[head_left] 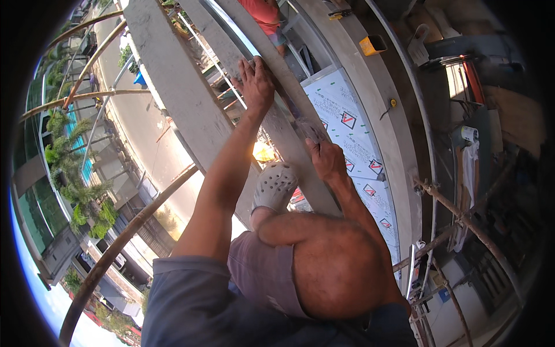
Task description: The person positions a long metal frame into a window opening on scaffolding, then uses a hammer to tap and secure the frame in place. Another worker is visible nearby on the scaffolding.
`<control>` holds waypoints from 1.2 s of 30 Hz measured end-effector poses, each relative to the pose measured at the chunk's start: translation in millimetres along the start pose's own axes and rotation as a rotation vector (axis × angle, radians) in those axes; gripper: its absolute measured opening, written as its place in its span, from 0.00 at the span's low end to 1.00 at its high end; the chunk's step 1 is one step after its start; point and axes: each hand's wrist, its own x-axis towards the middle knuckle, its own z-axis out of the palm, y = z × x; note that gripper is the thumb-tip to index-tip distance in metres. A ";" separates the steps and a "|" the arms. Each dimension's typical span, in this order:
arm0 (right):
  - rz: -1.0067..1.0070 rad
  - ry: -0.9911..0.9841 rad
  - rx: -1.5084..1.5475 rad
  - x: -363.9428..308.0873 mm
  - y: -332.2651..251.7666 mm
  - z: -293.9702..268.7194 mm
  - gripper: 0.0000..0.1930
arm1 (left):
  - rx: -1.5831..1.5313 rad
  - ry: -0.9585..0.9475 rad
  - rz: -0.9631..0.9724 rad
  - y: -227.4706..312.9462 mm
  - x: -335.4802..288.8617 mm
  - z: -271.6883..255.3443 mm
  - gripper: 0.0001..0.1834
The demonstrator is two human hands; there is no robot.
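My left hand lies on a long grey plank, its fingers stretched out over the surface. Lower and to the right, my right hand is closed at the edge of a neighbouring narrow grey beam. Something greyish shows just beyond its fingertips, but its kind cannot be made out. Between my arms, my foot in a pale perforated clog is set on the plank, with my bent knee close to my right forearm.
A wide grey board runs along the left, high above a street. Bamboo poles cross there. Film-covered panels lie at right, beside a ledge holding a yellow container and a tape measure. A person in red is below.
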 end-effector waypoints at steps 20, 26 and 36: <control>0.027 0.094 0.152 -58.0 22.5 -1.0 0.23 | -0.039 -0.051 0.019 16.1 -50.8 5.6 0.31; 0.098 0.101 0.107 -66.6 33.3 5.3 0.23 | -0.111 -0.076 -0.096 23.9 -44.4 -4.0 0.33; -0.107 0.204 0.203 -56.6 18.0 2.8 0.23 | -0.054 -0.093 -0.084 -7.7 36.2 -11.8 0.32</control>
